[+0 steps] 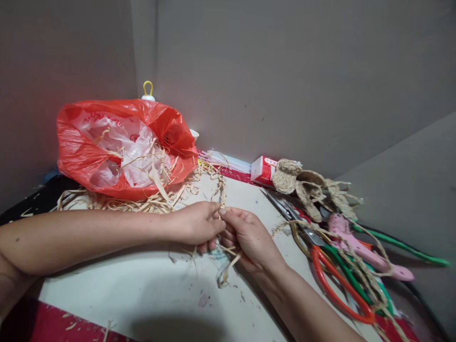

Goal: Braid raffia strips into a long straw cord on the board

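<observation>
My left hand (201, 222) and my right hand (247, 232) meet above the white board, their fingers pinched close together. Between them runs a braided straw cord (221, 190), which stretches away from me toward the back of the board. Loose straw ends (223, 275) hang below my fingers on the near side. Both hands are closed on the straw; the exact grip point is partly hidden by the fingers. Just beyond my left hand, a heap of loose straw strands (153, 204) lies in front of a red plastic bag (85, 152).
Scissors with orange handles (342, 289), a pink-handled tool (366, 251) and green-handled pliers (402, 244) crowd the right side. Behind them lie woven straw pieces (306, 185) and a red-and-white box (262, 170). Grey walls enclose the white board (107, 294).
</observation>
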